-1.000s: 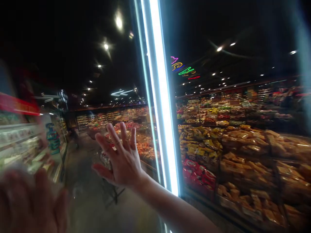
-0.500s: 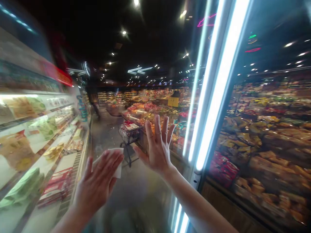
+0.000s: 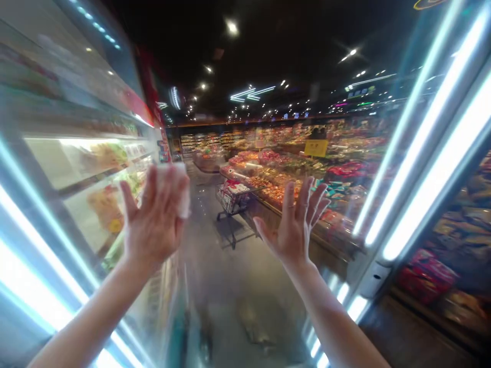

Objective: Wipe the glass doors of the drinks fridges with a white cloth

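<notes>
My left hand [image 3: 155, 225] is raised with its fingers flat and together, pressing a white cloth [image 3: 183, 197] against a glass door [image 3: 238, 296]. The cloth shows past the fingertips, blurred. My right hand [image 3: 295, 230] lies flat on the same glass further right, fingers spread and pointing up, holding nothing. Both forearms reach up from the bottom of the view.
Bright light strips [image 3: 422, 168] edge the door frame on the right, with packaged goods behind. Lit chiller shelves [image 3: 88, 168] run along the left. Seen through or in the glass, I cannot tell which: an aisle with a shopping cart [image 3: 232, 199], food displays [image 3: 268, 174], a yellow sign [image 3: 315, 147].
The view has swung so the light strips moved to the right. My left hand rose from the lower left with the cloth to chest height. My right hand stayed flat on the glass.
</notes>
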A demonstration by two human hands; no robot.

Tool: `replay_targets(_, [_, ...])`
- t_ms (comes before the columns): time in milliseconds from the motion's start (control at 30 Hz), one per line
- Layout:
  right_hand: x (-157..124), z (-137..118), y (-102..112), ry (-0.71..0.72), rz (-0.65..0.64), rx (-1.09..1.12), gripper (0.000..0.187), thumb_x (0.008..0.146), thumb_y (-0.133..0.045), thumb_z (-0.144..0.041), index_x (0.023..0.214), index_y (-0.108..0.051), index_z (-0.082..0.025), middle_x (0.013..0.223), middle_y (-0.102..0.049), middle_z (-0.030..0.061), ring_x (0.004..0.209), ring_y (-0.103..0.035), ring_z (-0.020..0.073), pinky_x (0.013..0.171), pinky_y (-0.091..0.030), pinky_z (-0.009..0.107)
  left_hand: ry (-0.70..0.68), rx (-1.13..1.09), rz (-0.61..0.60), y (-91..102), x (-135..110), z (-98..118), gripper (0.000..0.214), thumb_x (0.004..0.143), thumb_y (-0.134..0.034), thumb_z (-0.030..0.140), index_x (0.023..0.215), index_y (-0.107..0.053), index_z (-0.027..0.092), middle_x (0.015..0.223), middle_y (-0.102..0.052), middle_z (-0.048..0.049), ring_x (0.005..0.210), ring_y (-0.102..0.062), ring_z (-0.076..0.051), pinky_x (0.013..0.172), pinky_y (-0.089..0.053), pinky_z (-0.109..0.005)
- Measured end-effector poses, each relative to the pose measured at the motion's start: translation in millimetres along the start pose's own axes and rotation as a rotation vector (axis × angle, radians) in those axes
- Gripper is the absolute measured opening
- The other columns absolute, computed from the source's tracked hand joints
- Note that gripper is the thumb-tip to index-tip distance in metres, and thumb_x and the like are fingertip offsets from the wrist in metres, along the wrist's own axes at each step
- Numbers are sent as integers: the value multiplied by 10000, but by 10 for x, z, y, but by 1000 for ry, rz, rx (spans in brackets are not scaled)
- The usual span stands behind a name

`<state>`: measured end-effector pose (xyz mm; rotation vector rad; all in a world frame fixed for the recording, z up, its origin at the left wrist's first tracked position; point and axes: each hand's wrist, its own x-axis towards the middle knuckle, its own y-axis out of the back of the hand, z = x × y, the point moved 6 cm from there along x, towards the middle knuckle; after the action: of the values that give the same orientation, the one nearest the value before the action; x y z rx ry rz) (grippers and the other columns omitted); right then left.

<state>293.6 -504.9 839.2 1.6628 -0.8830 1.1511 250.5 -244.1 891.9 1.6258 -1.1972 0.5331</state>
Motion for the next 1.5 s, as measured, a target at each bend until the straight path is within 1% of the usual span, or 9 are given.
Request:
replay_targets(100, [-89,-135,-55,-3,31,7,979,940,-533,-621,1675,12,-272,1756,39,128,1587,68,487,1152,-97,851,136,6,52,75,-190,-290,781,1000,-516,288,1655,-99,204,1738,-92,-90,1588,62,-320,1280,84,-618])
replay_targets(233, [-144,-145,-98,11,41,-11,958,947,-519,-621,1676,-6,-272,1758,15,121,1591,39,484,1159,-119,841,-102,-8,11,-68,-786,-153,787,995,-525,293,1653,-93,277,1699,-244,22,1597,1,-178,1332,61,-423])
replay_targets(433, [-146,-77,-102,13,57,-6,928,955,-499,-620,1678,-45,-257,1757,13,129,1588,22,496,1150,-129,851,215,12,16,157,-523,-855,781,1001,-512,260,1653,-87,201,1731,-119,-155,1592,45,-356,1248,46,-734])
replay_targets(633, [-277,-129,-134,27,35,-23,931,947,-529,-605,1677,-59,-268,1759,-9,118,1587,49,491,1154,-119,848,34,-48,31,-108,-1312,-639,777,971,-509,239,1653,-137,211,1722,-154,-70,1571,17,-273,1309,27,-507])
replay_targets(833, [-414,-205,-152,56,26,-14,946,942,-554,-564,1677,-32,-276,1759,51,105,1594,26,473,1180,-130,820,259,-31,38,-62,-1156,-965,770,993,-484,238,1652,-95,154,1728,-78,-161,1576,42,-374,1274,78,-634])
replay_targets(1033, [-417,-183,-109,101,-13,-42,977,932,-598,-567,1672,-13,-316,1759,77,85,1597,33,458,1191,-168,796,-12,-121,14,-299,-1532,-223,894,916,-557,197,1650,-53,287,1688,-249,-56,1576,-22,-211,1316,-1,-464])
replay_targets(1200, [-352,35,-25,115,-18,-53,968,933,-620,-546,1668,-20,-349,1755,103,61,1599,59,436,1194,-206,782,162,-64,-51,-187,-638,-173,846,975,-513,266,1653,-9,234,1718,-52,-58,1581,48,-306,1300,111,-552])
replay_targets(1400, [-277,466,133,120,-36,-43,934,947,-635,-472,1666,-51,-356,1761,26,62,1610,-21,396,1227,-201,739,-227,-83,52,-235,-347,858,705,1003,-392,264,1649,-108,283,1689,-56,93,1581,1,-118,1340,5,-326])
replay_targets(1500, [-218,728,215,148,-43,-44,913,960,-629,-458,1665,-57,-360,1759,5,59,1611,-54,383,1234,-176,742,-213,-81,76,-253,71,1096,626,1020,-336,262,1631,-215,200,1700,-104,15,1592,5,-178,1330,82,-463])
